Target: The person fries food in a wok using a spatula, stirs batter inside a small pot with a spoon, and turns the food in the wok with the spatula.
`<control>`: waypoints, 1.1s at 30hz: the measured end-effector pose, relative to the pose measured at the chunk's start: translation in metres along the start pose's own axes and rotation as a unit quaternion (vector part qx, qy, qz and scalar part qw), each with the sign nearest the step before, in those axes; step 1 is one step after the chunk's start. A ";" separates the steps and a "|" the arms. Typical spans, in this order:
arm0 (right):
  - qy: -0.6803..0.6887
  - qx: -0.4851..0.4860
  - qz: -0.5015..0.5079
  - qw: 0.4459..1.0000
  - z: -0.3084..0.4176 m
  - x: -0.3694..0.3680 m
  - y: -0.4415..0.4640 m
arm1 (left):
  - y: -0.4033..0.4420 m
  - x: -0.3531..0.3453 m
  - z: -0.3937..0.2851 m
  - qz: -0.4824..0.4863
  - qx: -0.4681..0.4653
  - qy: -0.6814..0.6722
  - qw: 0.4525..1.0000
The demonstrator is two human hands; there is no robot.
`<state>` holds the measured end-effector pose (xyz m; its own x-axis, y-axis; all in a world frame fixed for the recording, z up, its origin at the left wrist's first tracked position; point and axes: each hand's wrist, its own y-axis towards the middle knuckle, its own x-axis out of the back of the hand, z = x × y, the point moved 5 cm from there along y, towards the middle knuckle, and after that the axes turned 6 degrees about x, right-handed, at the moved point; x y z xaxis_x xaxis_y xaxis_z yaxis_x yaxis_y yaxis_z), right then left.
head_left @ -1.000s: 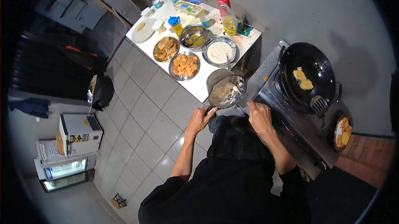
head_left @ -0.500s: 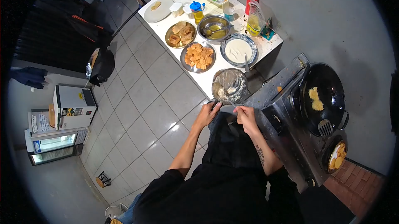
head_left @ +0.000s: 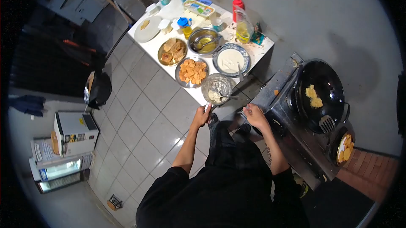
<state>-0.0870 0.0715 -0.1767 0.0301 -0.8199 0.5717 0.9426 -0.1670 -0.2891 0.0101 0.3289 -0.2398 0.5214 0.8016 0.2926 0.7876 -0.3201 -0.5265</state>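
Note:
A metal mixing bowl [head_left: 227, 80] smeared with pale batter stands at the near corner of the white table. Inside it leans a spoon [head_left: 229, 97], its handle over the rim towards the stove. My left hand [head_left: 201, 116] is closed at the table corner, just below the bowl; what its fingers grip is hidden. To the right, my right hand [head_left: 255, 116] is apart from the spoon, by the stove's edge. Its fingers are pressed together, and anything between them is too small to name.
On the table [head_left: 149, 50] are a plate of orange pieces [head_left: 193, 72], a plate of browned food [head_left: 172, 52], a dish of white batter [head_left: 231, 60] and an oil bowl [head_left: 204, 41]. A black wok [head_left: 329, 84] with frying pieces and a slotted spatula [head_left: 327, 124] sits on the stove [head_left: 292, 137].
My right hand has let go of the spoon and moved right, towards the stove. The spoon now rests in the bowl. My left hand stays near the table corner. The view has shifted.

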 end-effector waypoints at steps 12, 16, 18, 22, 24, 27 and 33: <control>0.703 0.465 0.194 0.501 0.256 0.205 -0.213 | 0.030 0.060 -0.101 -0.149 -0.137 0.332 0.921; 0.679 0.603 0.198 0.369 0.259 0.205 -0.239 | -0.005 -0.005 -0.233 -0.057 -0.235 0.199 0.950; 0.605 0.696 0.308 0.235 0.256 0.196 -0.246 | -0.004 -0.045 -0.268 -0.007 -0.302 0.189 0.934; 0.759 0.633 0.068 0.135 0.260 0.222 -0.289 | -0.021 -0.124 -0.319 0.058 -0.334 0.168 0.926; 0.686 0.709 -0.016 0.162 0.245 0.242 -0.301 | -0.030 -0.157 -0.338 0.089 -0.346 0.159 0.920; 0.693 0.620 0.091 0.358 0.219 0.245 -0.314 | -0.040 -0.189 -0.357 0.100 -0.388 0.115 0.909; 0.629 0.718 -0.007 0.298 0.209 0.241 -0.318 | -0.025 -0.222 -0.373 0.090 -0.405 0.101 0.904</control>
<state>-0.3103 0.0416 0.2134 0.7258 -0.5323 -0.4357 0.1372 -0.5086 0.8500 -0.0028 -0.0299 0.0059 0.6500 0.6178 0.4425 0.6240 -0.7663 0.1532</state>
